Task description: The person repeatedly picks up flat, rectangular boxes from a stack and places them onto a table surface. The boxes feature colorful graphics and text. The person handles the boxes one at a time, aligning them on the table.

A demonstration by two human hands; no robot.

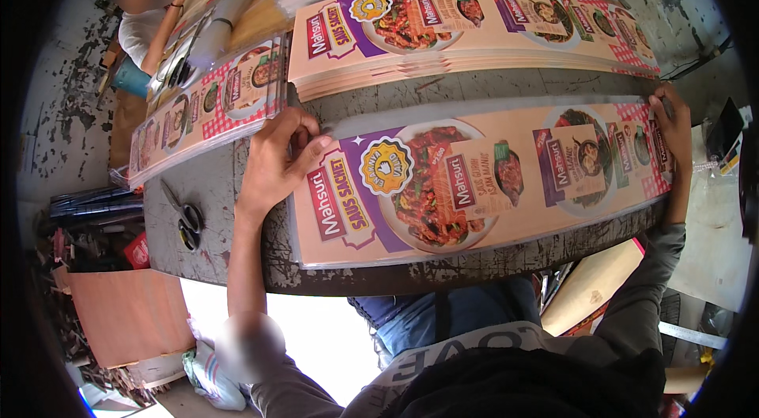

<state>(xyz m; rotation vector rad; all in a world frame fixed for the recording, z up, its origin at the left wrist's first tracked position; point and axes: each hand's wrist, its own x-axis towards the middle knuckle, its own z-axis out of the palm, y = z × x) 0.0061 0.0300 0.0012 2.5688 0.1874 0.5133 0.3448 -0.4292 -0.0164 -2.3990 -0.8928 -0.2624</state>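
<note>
- The sheet [506, 189], long, printed and with a clear margin, lies by the table's near edge; I can't tell whether it is one layer or several.
- My left hand [277, 155] has its grip pinched on the sheet's upper left corner.
- My right hand [672, 124] curls at the upper right corner; I can't tell whether that grip is clamped.
- I'd draw both corners with equal, light tension, since the glossy margin looks likely to slip or crease, and square the ends before letting go.
- The dark table [277, 260] is scuffed and curves in my fisheye view; scissors [186, 220] lie at the left.
- Beyond are the left stack [209, 105] and the wider far stack [466, 30], both printed alike.
- A co-worker in a white top [141, 34] sits past the left stack, near a wall [67, 113] with peeling paint.
</note>
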